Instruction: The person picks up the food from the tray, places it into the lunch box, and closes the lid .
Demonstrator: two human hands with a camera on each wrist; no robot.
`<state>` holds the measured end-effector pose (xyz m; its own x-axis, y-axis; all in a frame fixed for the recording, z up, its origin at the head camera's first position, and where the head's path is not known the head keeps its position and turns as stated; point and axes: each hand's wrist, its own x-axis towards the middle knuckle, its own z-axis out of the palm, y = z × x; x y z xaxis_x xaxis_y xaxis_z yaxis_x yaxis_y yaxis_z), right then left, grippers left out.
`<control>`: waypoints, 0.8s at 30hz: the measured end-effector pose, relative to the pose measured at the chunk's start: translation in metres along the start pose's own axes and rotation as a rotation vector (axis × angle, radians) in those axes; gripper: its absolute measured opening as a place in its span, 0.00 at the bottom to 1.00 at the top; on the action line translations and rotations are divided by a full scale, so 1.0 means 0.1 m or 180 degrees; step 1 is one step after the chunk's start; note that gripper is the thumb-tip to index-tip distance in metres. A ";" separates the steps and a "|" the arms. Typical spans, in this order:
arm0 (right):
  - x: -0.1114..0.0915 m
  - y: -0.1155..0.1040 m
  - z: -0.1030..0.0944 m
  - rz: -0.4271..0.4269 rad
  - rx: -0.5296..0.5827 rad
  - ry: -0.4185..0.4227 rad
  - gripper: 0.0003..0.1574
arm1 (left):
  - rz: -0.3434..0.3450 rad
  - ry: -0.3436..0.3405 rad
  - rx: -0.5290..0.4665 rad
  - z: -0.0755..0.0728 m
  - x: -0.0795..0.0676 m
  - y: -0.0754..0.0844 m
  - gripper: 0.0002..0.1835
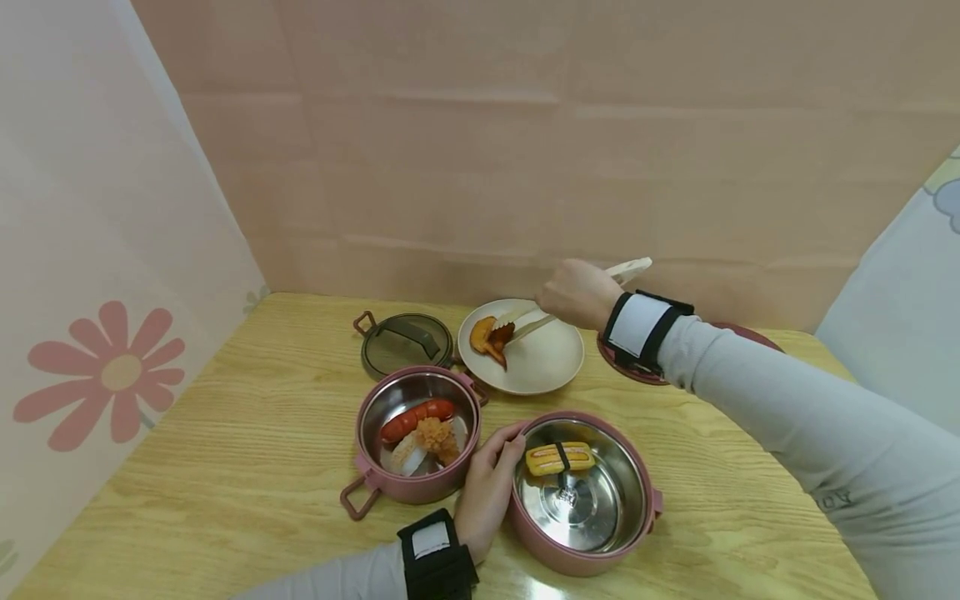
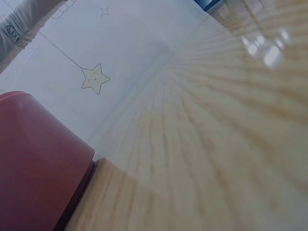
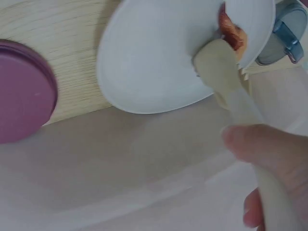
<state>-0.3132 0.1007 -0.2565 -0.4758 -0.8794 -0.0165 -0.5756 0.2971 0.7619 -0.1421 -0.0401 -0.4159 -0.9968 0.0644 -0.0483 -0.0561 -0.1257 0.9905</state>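
My right hand (image 1: 581, 293) grips a pair of cream tongs (image 3: 224, 72) above the cream plate (image 1: 551, 367). The tong tips reach a dark brown, glazed food piece (image 1: 498, 340), which lies against an orange-yellow one (image 1: 482, 333) on the plate's left side. My left hand (image 1: 486, 492) holds the left rim of the right pink pot (image 1: 581, 560), thumb over the edge. Inside that pot sits a yellow rolled piece with a black band (image 1: 543, 460). In the left wrist view only the pot's outer wall (image 2: 38, 163) shows; the left hand is hidden there.
Left of my left hand stands another pink pot (image 1: 416, 492) with a red sausage (image 1: 412, 419), a crumbed piece (image 1: 437, 437) and a white piece (image 1: 408, 457). Behind it lies a dark lid (image 1: 382, 354). A dark pink round lid (image 3: 24, 91) lies right of the plate, partly behind my right arm.
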 end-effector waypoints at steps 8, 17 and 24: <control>-0.21 -0.02 0.17 0.0061 0.0084 0.0122 0.14 | -0.0096 -0.0005 -0.0019 0.02 0.01 -0.02 0.24; -0.40 0.04 0.21 0.0152 0.0212 0.0266 0.15 | -0.0130 0.0013 -0.0054 0.01 0.02 -0.01 0.23; -0.46 0.07 0.19 0.0198 0.0311 0.0285 0.12 | -0.0121 0.0012 -0.0066 0.00 0.03 -0.02 0.23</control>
<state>-0.3078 0.1504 -0.2623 -0.4539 -0.8865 0.0898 -0.6109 0.3829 0.6929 -0.1450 -0.0396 -0.4175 -0.9941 0.0657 -0.0863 -0.0951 -0.1437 0.9850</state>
